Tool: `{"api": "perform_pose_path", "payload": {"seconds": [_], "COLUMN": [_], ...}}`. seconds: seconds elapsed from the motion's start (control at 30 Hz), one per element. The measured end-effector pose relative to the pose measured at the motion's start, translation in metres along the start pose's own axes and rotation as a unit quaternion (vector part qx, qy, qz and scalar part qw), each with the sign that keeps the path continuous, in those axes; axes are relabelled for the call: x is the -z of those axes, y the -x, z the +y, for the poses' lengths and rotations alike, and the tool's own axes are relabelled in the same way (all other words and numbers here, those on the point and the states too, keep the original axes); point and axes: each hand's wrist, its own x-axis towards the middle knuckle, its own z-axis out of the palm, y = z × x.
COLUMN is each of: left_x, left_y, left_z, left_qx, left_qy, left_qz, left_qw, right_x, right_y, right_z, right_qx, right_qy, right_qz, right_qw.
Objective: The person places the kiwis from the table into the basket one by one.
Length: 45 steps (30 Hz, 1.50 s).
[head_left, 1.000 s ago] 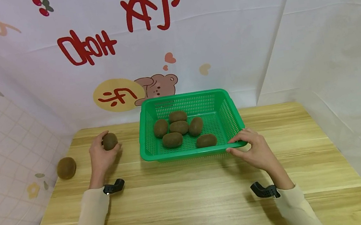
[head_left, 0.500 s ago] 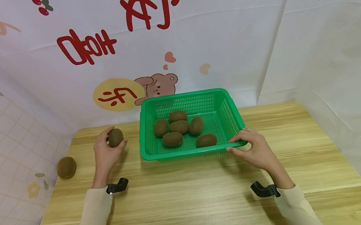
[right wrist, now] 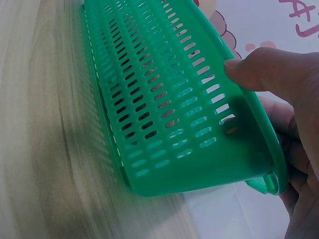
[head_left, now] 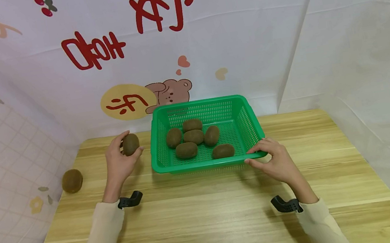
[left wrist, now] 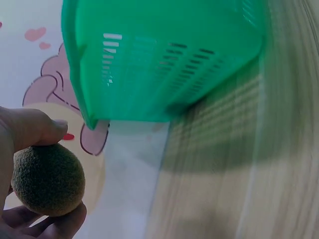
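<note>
My left hand (head_left: pixel 119 160) holds a brown kiwi (head_left: pixel 131 144) between thumb and fingers, just left of the green basket (head_left: pixel 201 165). In the left wrist view the fuzzy kiwi (left wrist: pixel 48 180) sits between the thumb above and curled fingers below, apart from the basket's slotted side. My right hand (head_left: pixel 276 161) grips the basket's near right corner. The right wrist view has its thumb on the outside of the rim (right wrist: pixel 244 89) and the fingers behind it. Several kiwis lie inside the basket, most grouped toward its left half, with one kiwi (head_left: pixel 223 151) by the near wall.
Another kiwi (head_left: pixel 72 181) rests at the left edge of the wooden table (head_left: pixel 202 221). A white printed cloth (head_left: pixel 243 38) hangs right behind the table, and more cloth lines both sides. Each wrist wears a black camera mount (head_left: pixel 131 199).
My left hand has carried the kiwi to the right and slightly away from me, closer to the basket. The right hand and the basket have stayed in place.
</note>
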Motion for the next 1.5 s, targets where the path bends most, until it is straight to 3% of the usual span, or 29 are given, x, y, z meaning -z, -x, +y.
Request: {"api": "perform_pose_path", "payload": {"seconds": [0.9, 1.5], "left_x": [-0.01, -0.028], "left_y": [0.004, 0.008], "left_z": [0.056, 0.075], "left_qx": [-0.056, -0.098], "left_qy": [0.062, 0.061], "left_qz": [-0.029, -0.065], "left_qw": [0.996, 0.9912], "right_x": [-0.001, 0.0], "right_y": [0.0, 0.0], "right_z": [0.002, 0.002], "right_qx": [0.003, -0.008], "right_qy": [-0.004, -0.005], "right_qz": [0.0, -0.001], "right_qw": [1.0, 1.0]}}
